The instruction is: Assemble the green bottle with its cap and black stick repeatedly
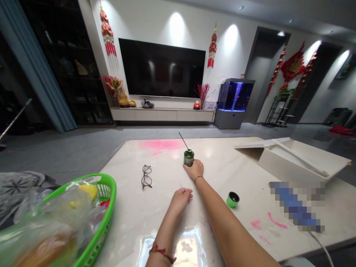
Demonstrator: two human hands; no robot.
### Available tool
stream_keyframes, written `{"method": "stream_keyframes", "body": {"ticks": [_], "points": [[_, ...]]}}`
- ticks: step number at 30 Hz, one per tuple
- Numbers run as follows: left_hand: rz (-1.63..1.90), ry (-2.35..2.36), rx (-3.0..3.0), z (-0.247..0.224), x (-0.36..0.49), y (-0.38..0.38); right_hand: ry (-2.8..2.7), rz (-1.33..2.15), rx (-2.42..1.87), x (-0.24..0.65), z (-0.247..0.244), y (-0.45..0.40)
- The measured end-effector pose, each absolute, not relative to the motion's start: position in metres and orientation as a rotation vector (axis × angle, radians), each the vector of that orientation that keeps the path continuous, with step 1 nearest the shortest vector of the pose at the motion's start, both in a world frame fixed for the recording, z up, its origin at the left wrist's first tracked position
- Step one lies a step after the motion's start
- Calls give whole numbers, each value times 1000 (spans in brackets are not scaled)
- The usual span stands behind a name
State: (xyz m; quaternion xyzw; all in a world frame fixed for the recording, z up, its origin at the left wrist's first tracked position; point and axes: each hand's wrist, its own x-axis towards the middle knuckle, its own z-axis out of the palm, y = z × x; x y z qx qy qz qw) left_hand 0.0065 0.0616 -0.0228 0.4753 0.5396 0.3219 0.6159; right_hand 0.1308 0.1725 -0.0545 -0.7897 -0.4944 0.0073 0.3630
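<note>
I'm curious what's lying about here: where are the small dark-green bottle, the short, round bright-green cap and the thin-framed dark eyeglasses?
Small dark-green bottle [188,158]: head view, front of its body.
Round bright-green cap [231,202]: head view, outer side wall.
Thin-framed dark eyeglasses [146,174]: head view, bridge between lenses.

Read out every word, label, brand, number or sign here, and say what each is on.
No text can be read.
Green bottle at the right hand: label too small.
Red diamond wall hanging: gold marking too blurred.
Blue thing: pixelated, nothing legible.
</note>
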Motion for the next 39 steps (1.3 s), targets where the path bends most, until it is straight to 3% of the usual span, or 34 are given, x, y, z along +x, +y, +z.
{"method": "stream_keyframes", "body": {"ticks": [18,39], "points": [[725,1249,1135,-25,7,61,-1504,62,-2132,127,-55,169],[676,1357,1222,-20,7,61,-1816,10,-1952,122,-52,165]]}}
